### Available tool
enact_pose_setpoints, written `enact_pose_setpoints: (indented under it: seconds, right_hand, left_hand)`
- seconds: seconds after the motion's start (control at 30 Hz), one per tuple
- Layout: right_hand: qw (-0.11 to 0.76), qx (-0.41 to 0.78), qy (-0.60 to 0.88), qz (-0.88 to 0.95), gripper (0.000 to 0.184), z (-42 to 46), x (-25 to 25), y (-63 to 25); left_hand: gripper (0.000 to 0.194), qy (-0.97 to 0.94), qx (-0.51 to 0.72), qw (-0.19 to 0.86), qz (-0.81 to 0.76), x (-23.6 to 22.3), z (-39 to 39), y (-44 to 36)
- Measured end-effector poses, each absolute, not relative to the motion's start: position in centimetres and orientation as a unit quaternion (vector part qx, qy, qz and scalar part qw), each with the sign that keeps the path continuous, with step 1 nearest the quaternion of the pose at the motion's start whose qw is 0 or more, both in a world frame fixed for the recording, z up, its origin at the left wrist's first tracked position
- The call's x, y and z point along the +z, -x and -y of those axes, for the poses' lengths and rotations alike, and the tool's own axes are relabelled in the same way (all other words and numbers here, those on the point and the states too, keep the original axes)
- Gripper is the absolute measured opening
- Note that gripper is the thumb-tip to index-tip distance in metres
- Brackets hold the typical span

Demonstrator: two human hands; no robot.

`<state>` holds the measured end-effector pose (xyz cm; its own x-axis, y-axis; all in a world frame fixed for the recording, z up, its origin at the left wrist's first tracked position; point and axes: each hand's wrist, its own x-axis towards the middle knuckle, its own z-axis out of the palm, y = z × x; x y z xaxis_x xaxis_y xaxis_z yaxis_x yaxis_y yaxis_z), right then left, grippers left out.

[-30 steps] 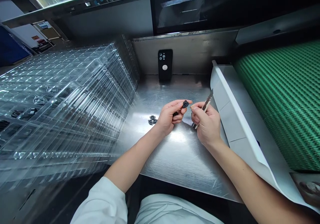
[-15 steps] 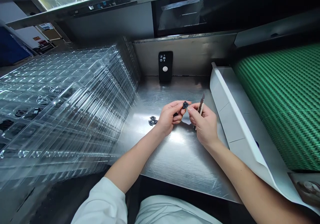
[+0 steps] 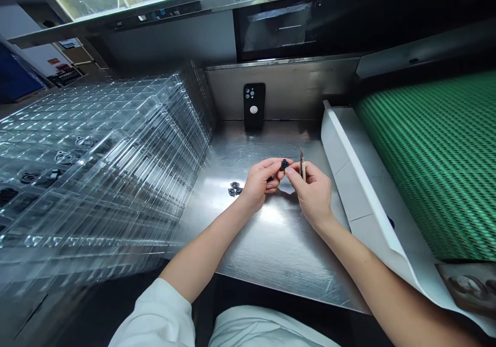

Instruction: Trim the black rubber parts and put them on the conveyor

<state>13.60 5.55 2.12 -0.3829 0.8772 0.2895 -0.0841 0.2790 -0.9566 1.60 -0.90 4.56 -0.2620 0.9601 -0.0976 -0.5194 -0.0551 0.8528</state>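
Note:
Between the fingertips of my left hand (image 3: 260, 182) is a small round black plastic part (image 3: 284, 165) with spokes. Another dark piece shows under the curled fingers of that hand, mostly hidden. My right hand (image 3: 314, 189) is closed around a utility knife (image 3: 303, 167), its blade pointing up and away from me. The right thumb and forefinger also touch the edge of the black part. Several similar black parts (image 3: 234, 189) lie on the metal table (image 3: 267, 254) left of my hands.
Tall stacks of clear plastic trays (image 3: 155, 145) stand at the left, some black parts in the top ones. A black phone (image 3: 254, 107) leans upright against the back wall. A white side guard (image 3: 360, 197) separates the table from a green conveyor belt (image 3: 430, 156).
The black part has been tilted between my fingers. My right hand has shifted slightly left, and the knife stands more upright. The whole view has moved a little.

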Motion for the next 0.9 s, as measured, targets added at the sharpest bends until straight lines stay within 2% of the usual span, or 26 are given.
enact_pose_setpoints:
  seconds: [0.17, 0.37, 0.57, 0.63, 0.8, 0.9]
  right_hand:
    - [0.487, 0.511, 0.29, 0.647, 0.019, -5.4, 2.1, -13.6]
    - [0.469, 0.521, 0.306, 0.644, 0.027, -5.6, 1.6, -13.8]
    - [0.466, 0.53, 0.3, 0.642, 0.031, -5.4, 1.4, -13.7]
    - [0.471, 0.531, 0.295, 0.64, 0.031, -5.5, 1.3, -13.6]
    - [0.475, 0.516, 0.297, 0.648, 0.034, -5.3, 1.4, -13.9]
    - [0.482, 0.487, 0.321, 0.654, 0.034, -5.3, 1.2, -14.1]
  left_hand:
    - [0.038, -0.243, 0.689, 0.545, -0.412, 4.6, 0.9, -1.8]
    - [0.016, -0.151, 0.713, 0.562, -0.391, 4.8, 0.6, -1.5]
    - [0.01, -0.092, 0.721, 0.567, -0.388, 4.9, 0.6, -1.5]
    - [0.016, -0.092, 0.726, 0.554, -0.397, 4.8, 0.3, -1.4]
    - [0.059, -0.163, 0.73, 0.521, -0.412, 4.8, 0.6, -2.0]
    - [0.075, -0.238, 0.736, 0.478, -0.417, 4.7, 0.7, -2.4]
